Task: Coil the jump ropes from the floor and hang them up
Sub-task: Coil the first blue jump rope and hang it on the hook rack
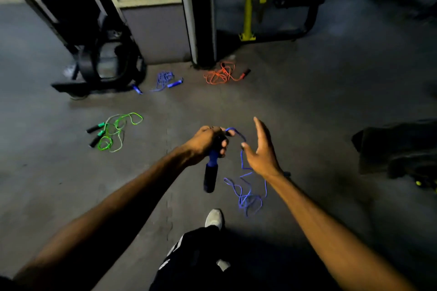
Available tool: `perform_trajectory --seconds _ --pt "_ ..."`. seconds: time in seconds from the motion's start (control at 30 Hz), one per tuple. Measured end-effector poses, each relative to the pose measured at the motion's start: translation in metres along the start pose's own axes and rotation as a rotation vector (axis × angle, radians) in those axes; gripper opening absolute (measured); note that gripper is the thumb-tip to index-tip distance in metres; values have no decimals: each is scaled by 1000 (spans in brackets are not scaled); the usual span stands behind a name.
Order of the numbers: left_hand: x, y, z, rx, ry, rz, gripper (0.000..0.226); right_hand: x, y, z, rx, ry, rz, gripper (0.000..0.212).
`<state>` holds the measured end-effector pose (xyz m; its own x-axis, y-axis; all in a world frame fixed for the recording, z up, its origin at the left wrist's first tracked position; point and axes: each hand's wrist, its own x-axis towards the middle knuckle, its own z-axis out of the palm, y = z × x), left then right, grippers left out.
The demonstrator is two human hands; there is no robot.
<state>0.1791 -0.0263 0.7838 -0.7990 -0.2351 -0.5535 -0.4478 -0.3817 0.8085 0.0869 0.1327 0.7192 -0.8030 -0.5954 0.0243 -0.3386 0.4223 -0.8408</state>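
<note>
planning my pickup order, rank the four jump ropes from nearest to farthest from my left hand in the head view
1. near blue rope: its handle is gripped in the left hand.
2. green rope: on the floor, off to the left.
3. far blue rope and orange rope: both by the wall ahead, too close to call.

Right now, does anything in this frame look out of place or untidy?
Yes. Three ropes lie tangled on the floor: green rope at left, blue rope by the machine base, orange rope by the post. The left hand grips a fourth rope's handle, its blue cord trailing uncoiled to the floor.
</note>
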Motion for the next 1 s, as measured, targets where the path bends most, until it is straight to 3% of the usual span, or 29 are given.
perform_trajectory --seconds 0.07,0.17,0.2,0.33,0.47,0.57,0.67,0.73,0.87,0.93,1.0 --pt "-33 1 0 67 -33 30 28 -4 -23 -7 -103 -78 -145 70" --pt "-75 -1 0 86 -25 54 26 -20 -49 -8 -96 -206 -190 17" --pt "-87 -2 -2 73 -22 43 29 -29 -59 -7 -36 -245 -151 13" --pt "-135 -12 -25 172 46 86 47 -61 -104 5 135 -283 -115 18" --pt "-183 -29 -73 333 131 207 39 -73 -149 15 131 -339 -196 11" --pt "-217 -38 -104 211 74 236 28 -90 -178 39 61 -438 -237 5" --pt "-244 -45 -124 43 58 137 23 -111 -208 71 53 -477 -291 9" --pt "-262 -53 -141 -4 34 53 30 -123 -222 91 75 -448 -270 9" --pt "-296 -64 -184 205 0 -48 38 -146 -240 126 103 -415 -223 10" --pt "-312 -68 -203 88 -78 -112 39 -156 -253 144 125 -449 -229 7" --pt "-325 -72 -220 -112 -148 -106 39 -164 -267 161 169 -380 -231 8"
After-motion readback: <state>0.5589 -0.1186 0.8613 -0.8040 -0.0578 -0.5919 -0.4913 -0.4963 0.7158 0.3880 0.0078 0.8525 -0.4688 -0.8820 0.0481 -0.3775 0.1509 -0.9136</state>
